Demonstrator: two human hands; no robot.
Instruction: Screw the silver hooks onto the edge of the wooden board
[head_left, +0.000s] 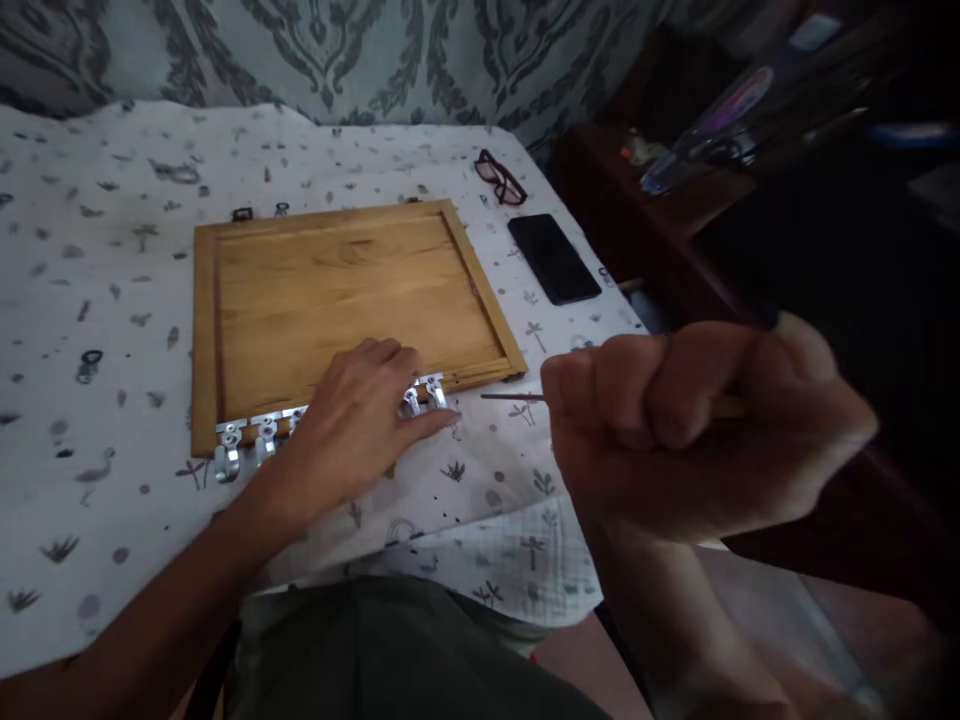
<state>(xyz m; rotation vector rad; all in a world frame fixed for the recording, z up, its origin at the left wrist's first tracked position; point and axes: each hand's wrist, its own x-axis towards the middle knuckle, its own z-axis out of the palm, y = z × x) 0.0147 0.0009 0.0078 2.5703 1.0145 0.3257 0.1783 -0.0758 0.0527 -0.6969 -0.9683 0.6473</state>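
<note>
Head view. Left hand [352,430]: open, palm down, fingers spread across the near edge of the wooden panel [352,290], bracing it firmly beside the row of metal hooks [266,435]. Right hand [697,430]: tight fist around a wooden-handled awl [514,397], tip held level, near the last hook. Panel lies flat on printed cloth [112,300].

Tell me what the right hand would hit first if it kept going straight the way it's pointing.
Probably the rightmost metal hook on the wooden panel, met by the tip of the slim wooden-handled tool in the right hand. Depth is unclear, so the tip might instead reach the fingers of the left hand.
</note>
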